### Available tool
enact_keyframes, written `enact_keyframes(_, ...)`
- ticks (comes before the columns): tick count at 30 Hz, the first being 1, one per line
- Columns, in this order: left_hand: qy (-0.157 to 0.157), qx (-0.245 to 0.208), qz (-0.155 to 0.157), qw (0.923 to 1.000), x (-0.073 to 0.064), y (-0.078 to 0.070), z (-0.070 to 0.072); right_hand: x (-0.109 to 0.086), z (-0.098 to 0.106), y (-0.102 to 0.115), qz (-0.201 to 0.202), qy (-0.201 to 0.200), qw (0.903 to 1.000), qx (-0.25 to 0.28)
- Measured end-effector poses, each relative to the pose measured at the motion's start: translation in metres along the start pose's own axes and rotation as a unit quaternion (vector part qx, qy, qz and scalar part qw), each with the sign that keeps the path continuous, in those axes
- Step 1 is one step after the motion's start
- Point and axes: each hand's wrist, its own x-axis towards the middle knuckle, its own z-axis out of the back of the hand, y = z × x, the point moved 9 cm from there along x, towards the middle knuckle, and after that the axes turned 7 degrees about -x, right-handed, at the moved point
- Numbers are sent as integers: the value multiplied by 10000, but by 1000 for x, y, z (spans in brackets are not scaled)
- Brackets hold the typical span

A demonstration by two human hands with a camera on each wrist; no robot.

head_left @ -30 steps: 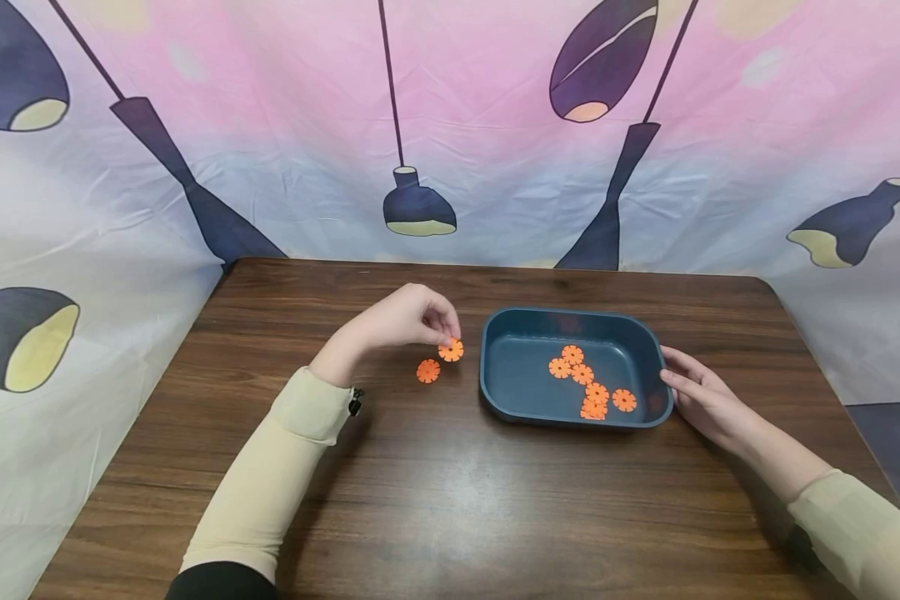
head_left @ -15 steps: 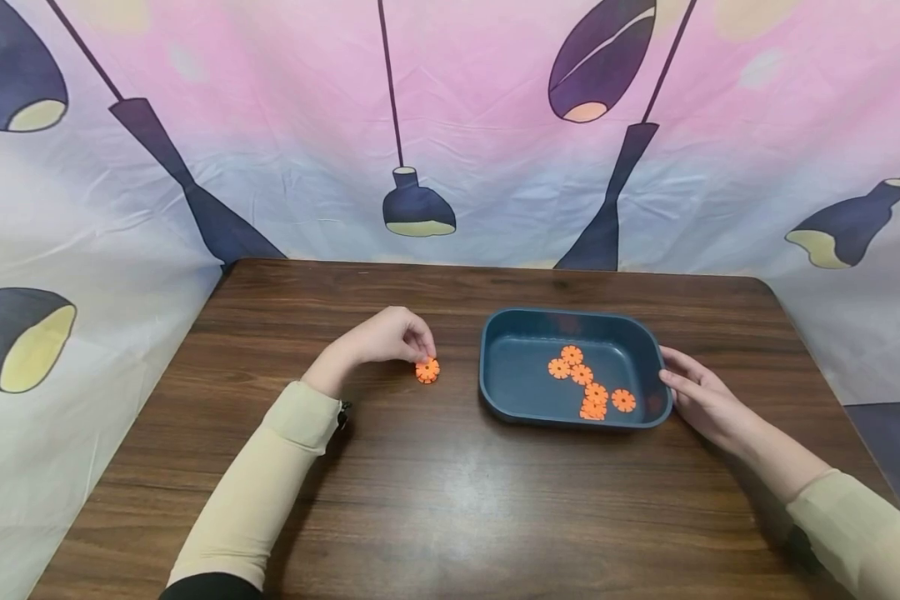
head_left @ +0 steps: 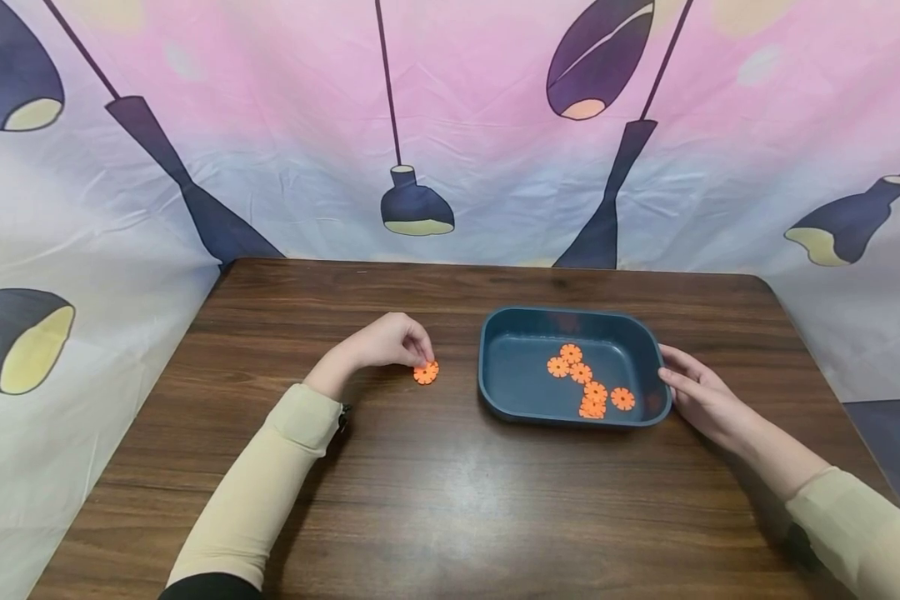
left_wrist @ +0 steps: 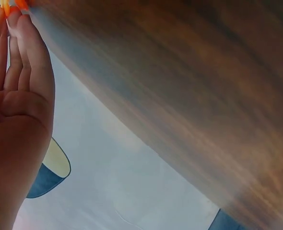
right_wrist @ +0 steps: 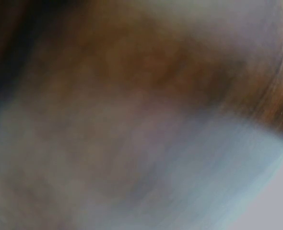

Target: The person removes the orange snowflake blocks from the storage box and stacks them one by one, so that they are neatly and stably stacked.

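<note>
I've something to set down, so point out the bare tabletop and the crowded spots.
The table is bare between the sleeves, nearer than the tray, and between tray and far edge. Crowded: the tray's middle and right, under orange discs, and below the left hand.

Right wrist view: blurred, probably table (right_wrist: 276,98). Left wrist view: orange piece (left_wrist: 7,7) cut off.

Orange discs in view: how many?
At least 7. Tray: 3 clustered discs, 2+ overlapping discs, 1 lone disc; left hand pinches 1+ disc. Overlaps may hide more.
</note>
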Motion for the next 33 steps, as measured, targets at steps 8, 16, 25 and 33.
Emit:
enact_keyframes(8,-86,129,48,9999,2,2,2,1,1,1,-88,-81,9999,-37)
enact_keyframes(16,-172,259,96,9995,2,3,3,2,1,1,-67,-58,10000,-13)
enact_keyframes(25,-63,532,146,9985,5,8,-1,1,0,1,-31,-36,10000,-29)
enact_keyframes(33,-54,595,231,9979,5,8,-1,0,-1,2,-3,-12,10000,41)
